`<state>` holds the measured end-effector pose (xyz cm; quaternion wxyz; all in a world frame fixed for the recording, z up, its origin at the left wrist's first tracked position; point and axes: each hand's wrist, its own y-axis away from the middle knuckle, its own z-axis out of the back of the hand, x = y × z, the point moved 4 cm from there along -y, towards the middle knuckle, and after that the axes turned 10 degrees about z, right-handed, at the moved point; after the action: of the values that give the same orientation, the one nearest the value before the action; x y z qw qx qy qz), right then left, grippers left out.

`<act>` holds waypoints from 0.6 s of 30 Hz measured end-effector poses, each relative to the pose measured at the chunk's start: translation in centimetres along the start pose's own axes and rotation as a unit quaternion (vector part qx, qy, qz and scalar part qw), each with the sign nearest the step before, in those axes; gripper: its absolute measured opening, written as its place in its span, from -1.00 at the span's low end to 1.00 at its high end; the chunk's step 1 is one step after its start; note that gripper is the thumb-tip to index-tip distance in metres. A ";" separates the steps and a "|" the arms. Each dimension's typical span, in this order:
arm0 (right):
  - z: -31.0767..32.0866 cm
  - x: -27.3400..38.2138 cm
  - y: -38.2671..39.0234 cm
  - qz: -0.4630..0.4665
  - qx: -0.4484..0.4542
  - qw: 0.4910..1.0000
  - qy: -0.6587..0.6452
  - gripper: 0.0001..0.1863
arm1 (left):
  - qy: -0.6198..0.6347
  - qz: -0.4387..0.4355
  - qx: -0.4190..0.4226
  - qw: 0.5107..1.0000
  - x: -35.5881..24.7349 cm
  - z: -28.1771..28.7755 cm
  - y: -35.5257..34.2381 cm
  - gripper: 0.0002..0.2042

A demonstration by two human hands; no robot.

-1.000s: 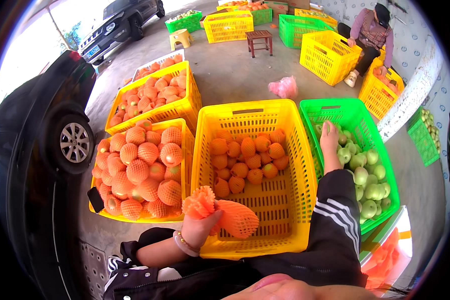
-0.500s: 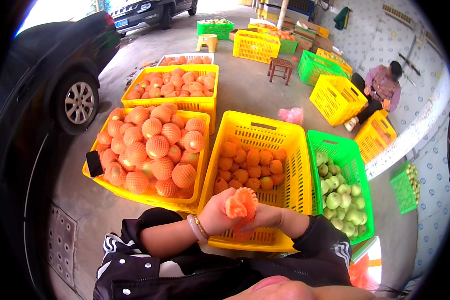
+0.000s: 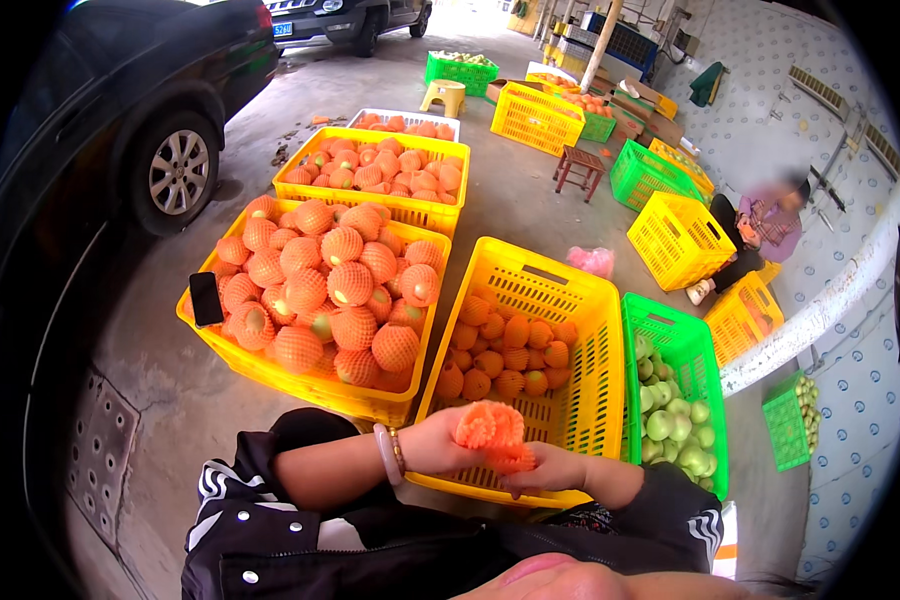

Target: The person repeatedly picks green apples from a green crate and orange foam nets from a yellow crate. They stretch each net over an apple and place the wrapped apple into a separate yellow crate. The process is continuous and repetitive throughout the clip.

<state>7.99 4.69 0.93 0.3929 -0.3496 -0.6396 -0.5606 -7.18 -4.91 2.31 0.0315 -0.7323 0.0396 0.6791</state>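
Observation:
My left hand [image 3: 436,444], with bracelets at its wrist, is closed round a bunched orange foam fruit net [image 3: 488,426]. On the net's right lower edge my right hand [image 3: 552,468] pinches with thumb and fingers. Whether the foam is one sleeve or several pressed together, I cannot tell. Both hands are above the near end of a yellow crate [image 3: 602,400], partly filled with netted fruit [image 3: 510,356]. To its right stands a green crate [image 3: 642,312] of bare green fruit [image 3: 678,424].
Heaped netted fruit [image 3: 315,280] fills a yellow crate [image 3: 270,372] on the left, a black phone [image 3: 206,300] at its edge. Behind it is another full yellow crate [image 3: 370,207]. A person [image 3: 770,215] sits at the right among crates. A dark vehicle [image 3: 120,90] stands left.
The view has shifted, so the crates appear lower or farther right. My right hand has drawn slightly away from my left, and the foam net between them looks wider.

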 end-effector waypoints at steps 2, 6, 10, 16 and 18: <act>0.0 -2.2 -0.6 -0.018 0.036 0.997 0.067 -0.77 | 0.062 0.053 0.069 0.994 -0.4 -1.0 0.6 -0.52; -0.4 -3.3 -1.8 0.006 0.031 0.996 0.079 -0.75 | 0.021 0.124 0.237 0.963 4.0 -2.0 0.4 -0.56; -0.5 -3.2 -2.4 0.104 0.096 0.974 0.174 -0.73 | 0.019 0.131 0.317 0.939 4.7 -2.7 1.2 -0.59; -1.0 -4.1 -2.8 0.012 0.173 0.964 0.199 -0.66 | -0.051 0.163 0.345 0.923 6.4 -4.0 1.0 -0.65; -0.9 -4.3 -2.6 0.016 0.169 0.958 0.230 -0.63 | -0.061 0.201 0.340 0.917 4.7 -4.3 0.6 -0.68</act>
<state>7.66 3.42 -3.99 0.5919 -0.1496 -0.6115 -0.5033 -2.63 -6.01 -2.02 0.1433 -0.6112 0.4123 0.6603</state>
